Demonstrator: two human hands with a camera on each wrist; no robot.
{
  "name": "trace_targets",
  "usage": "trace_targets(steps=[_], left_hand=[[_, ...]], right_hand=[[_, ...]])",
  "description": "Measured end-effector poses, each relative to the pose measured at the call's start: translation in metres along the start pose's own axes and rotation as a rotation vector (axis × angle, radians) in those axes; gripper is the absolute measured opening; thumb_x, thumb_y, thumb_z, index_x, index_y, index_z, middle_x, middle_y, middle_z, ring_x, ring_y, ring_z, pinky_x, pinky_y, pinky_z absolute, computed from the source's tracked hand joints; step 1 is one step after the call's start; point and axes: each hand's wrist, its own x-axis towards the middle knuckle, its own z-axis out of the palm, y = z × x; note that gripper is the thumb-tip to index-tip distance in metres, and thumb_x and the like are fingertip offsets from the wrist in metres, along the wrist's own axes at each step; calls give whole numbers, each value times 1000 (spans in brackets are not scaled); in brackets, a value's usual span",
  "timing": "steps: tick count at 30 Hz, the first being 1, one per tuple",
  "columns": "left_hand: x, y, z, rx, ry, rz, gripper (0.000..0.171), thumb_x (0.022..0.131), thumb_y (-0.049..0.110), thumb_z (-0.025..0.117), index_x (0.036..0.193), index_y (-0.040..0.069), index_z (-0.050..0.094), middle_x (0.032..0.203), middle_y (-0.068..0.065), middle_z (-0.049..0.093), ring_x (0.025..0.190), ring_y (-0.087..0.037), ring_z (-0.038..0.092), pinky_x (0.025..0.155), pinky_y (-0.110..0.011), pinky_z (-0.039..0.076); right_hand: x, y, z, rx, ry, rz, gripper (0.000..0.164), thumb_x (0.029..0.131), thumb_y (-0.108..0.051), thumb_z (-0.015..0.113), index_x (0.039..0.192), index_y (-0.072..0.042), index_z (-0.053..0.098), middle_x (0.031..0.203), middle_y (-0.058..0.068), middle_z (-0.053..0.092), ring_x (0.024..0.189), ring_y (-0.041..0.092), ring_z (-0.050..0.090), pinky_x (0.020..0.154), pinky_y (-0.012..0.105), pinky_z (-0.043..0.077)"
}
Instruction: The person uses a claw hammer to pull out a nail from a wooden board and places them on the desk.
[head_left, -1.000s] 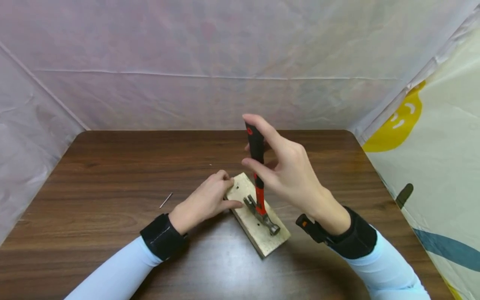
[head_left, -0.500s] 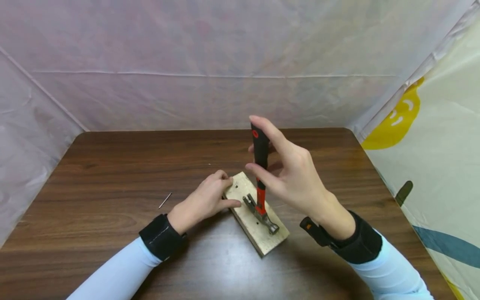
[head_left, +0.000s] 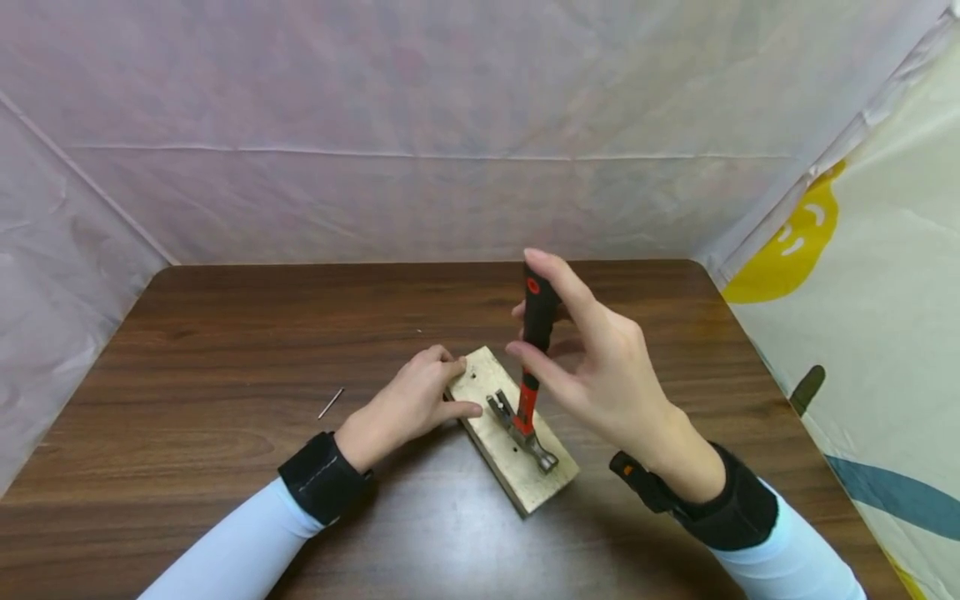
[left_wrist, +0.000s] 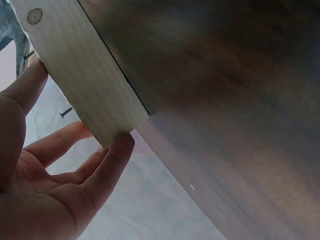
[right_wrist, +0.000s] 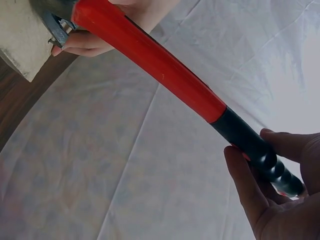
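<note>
A pale wooden block [head_left: 528, 483] lies slantwise on the table. My left hand [head_left: 411, 398] grips its far left end, thumb on one side and fingers at the end face. The metal head of a claw hammer [head_left: 528, 404] rests on the block, its claw pointing toward that hand. In the left wrist view a nail [left_wrist: 65, 112] sticks out of the block; the claw sits at another nail. My right hand [head_left: 609, 371] holds the black grip of the hammer, which stands nearly upright and leans slightly right. The right wrist view shows the red shaft [right_wrist: 160, 67].
A loose nail [head_left: 331, 403] lies on the brown wooden table [head_left: 225, 350], left of the block. Pale cloth [head_left: 450, 200] hangs behind the far edge, and a printed cloth [head_left: 885, 333] hangs on the right.
My right hand has moved right and a little down, tilting the hammer's handle from leaning left to leaning right. The block and my left hand have stayed in place.
</note>
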Motion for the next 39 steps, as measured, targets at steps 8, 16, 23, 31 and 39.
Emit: trace_targets(steps=[8, 16, 23, 31, 39], left_hand=[[-1, -1, 0, 0, 9, 3, 69, 85, 40, 85, 126, -12, 66, 105, -21, 66, 87, -24, 62, 74, -36, 55], [-1, -2, 0, 0, 16, 9, 70, 84, 40, 85, 127, -11, 66, 105, -22, 66, 85, -24, 62, 73, -36, 55], [-1, -1, -1, -4, 5, 0, 70, 84, 40, 85, 128, -12, 65, 105, -22, 66, 85, -23, 61, 73, -35, 54], [1, 0, -3, -6, -15, -18, 71, 84, 41, 85, 129, -10, 65, 106, -20, 66, 85, -23, 61, 73, -34, 54], [0, 0, -1, -19, -28, -37, 72, 85, 42, 84, 131, -9, 64, 108, -21, 66, 87, -23, 61, 74, -34, 55]], right_hand=[[-8, -4, -1, 38, 27, -23, 84, 78, 7, 84, 150, 1, 41, 103, 12, 72, 85, 18, 73, 72, 26, 59], [-14, -5, -4, 30, 24, -5, 85, 79, 7, 84, 150, 3, 38, 102, 12, 72, 86, 18, 72, 76, 28, 59], [-17, -6, -4, 58, 65, -18, 67, 96, -20, 75, 148, 5, 40, 103, 13, 72, 86, 23, 73, 74, 28, 60], [-19, -10, -3, 104, 125, -27, 63, 99, -24, 71, 144, 10, 43, 102, 16, 72, 83, 26, 73, 63, 26, 59], [-21, -9, -2, 120, 155, -32, 62, 99, -23, 71, 142, 11, 42, 102, 18, 72, 82, 26, 73, 62, 27, 59]])
